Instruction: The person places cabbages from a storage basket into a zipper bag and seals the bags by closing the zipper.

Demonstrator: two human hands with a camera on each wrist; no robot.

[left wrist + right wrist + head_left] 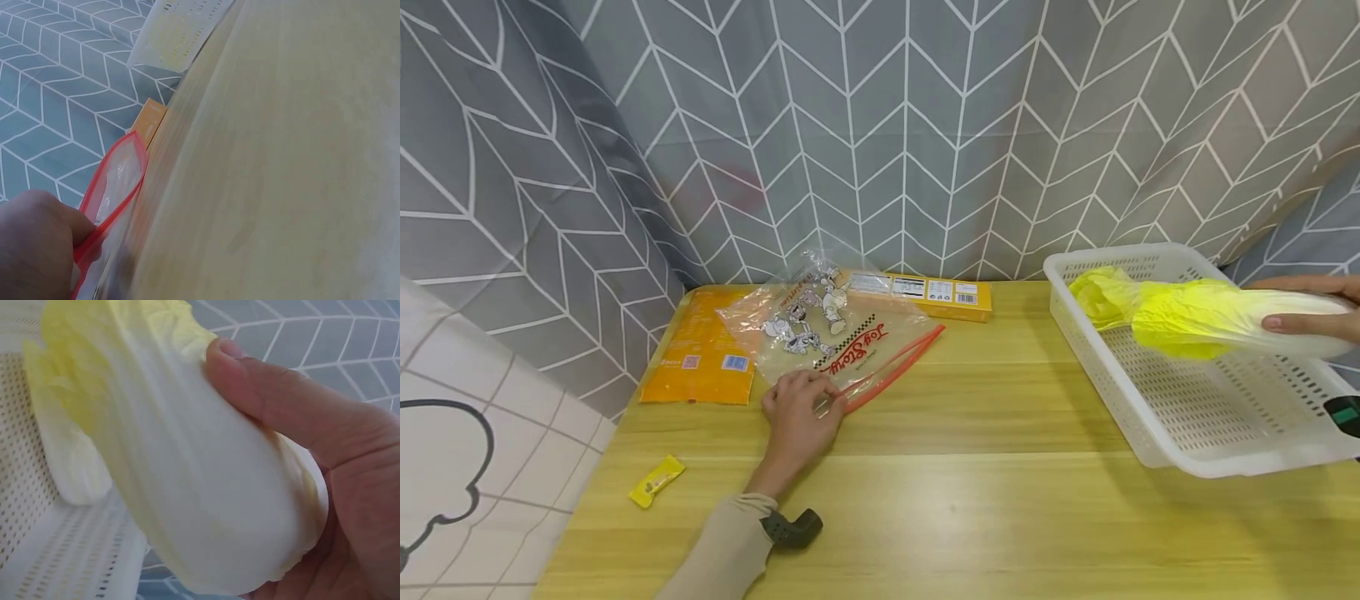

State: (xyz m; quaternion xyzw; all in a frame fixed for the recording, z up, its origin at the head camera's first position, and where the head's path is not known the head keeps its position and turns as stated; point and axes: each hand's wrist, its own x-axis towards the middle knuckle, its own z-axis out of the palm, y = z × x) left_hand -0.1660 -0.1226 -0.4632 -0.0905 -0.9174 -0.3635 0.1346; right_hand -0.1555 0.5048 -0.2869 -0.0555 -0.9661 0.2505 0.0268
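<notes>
In the head view my left hand [802,417] reaches to the table and pinches the red zip edge of a clear zip bag [850,333] printed with cartoon figures. The red-edged mouth [109,222] gapes partly apart in the left wrist view. At the far right, my right hand [1322,325] grips a napa cabbage [1217,312] by its white base, thumb on one side. It lies level over a white perforated basket [1138,421], yellow leaves pointing left. A second cabbage [75,456] rests inside the basket, partly hidden behind the held one.
An orange packet [700,367] lies at the table's back left, overlapped by the bag. Beside it an orange box [955,302] lies along the back edge, partly under the bag. A small yellow wrapped packet [657,481] is near the left edge. A patterned curtain [880,142] hangs behind.
</notes>
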